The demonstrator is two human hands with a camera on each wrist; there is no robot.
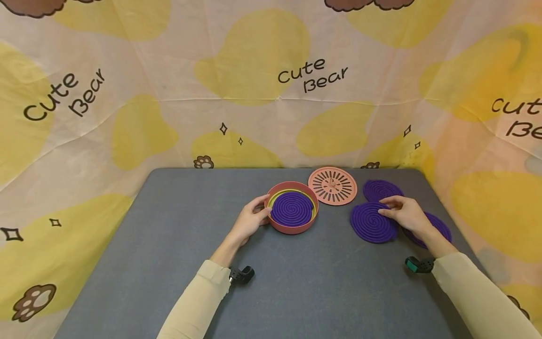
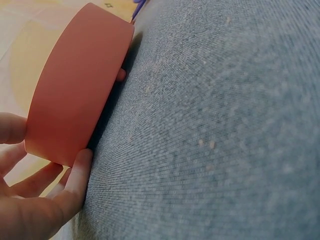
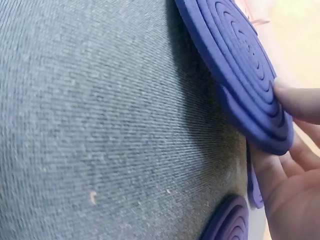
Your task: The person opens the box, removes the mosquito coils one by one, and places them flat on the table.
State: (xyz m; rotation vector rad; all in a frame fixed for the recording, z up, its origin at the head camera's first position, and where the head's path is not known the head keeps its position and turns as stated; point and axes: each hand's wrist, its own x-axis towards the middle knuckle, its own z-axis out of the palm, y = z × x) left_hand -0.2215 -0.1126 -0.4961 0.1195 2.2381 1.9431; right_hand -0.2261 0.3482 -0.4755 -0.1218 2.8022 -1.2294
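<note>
My left hand (image 1: 249,220) holds the near left side of a round coral mosquito coil box (image 1: 292,230). In the left wrist view, fingertips press against the box wall (image 2: 75,85) and its bottom edge. Inside the box lies a purple mosquito coil (image 1: 292,208), with a yellow ring showing around it. My right hand (image 1: 406,214) pinches another purple coil (image 1: 372,223) by its edge, thumb on top and fingers beneath. This coil (image 3: 235,65) is tilted above the table in the right wrist view.
A coral slotted lid (image 1: 332,186) lies behind the box to the right. Two more purple coils lie on the grey table (image 1: 313,282), one coil (image 1: 381,189) behind the right hand and one coil (image 1: 438,228) partly under it. A patterned cloth (image 1: 254,70) hangs behind.
</note>
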